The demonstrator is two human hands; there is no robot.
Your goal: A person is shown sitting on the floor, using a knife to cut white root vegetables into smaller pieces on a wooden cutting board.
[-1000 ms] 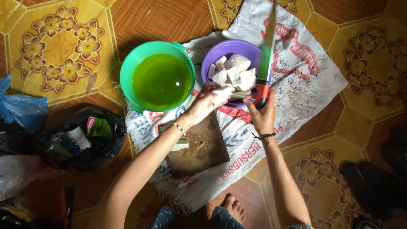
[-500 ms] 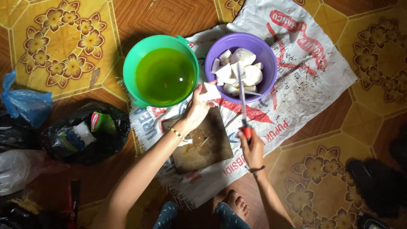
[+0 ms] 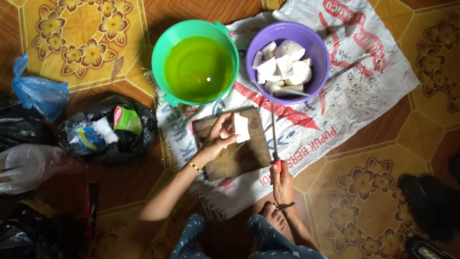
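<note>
Fingers of our left hand [image 3: 218,136] clasp a white chunk [image 3: 240,127] on the wooden cutting board [image 3: 239,160] — our right hand [image 3: 281,178] grips the knife [image 3: 274,136] just beside the board.

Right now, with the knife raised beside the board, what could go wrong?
The left hand holds the white chunk on the board; fingers sit close to where the knife in the right hand may land. The green bucket, filled with liquid, stands just beyond the board and could be knocked. The bare foot lies beneath the knife hand.
</note>
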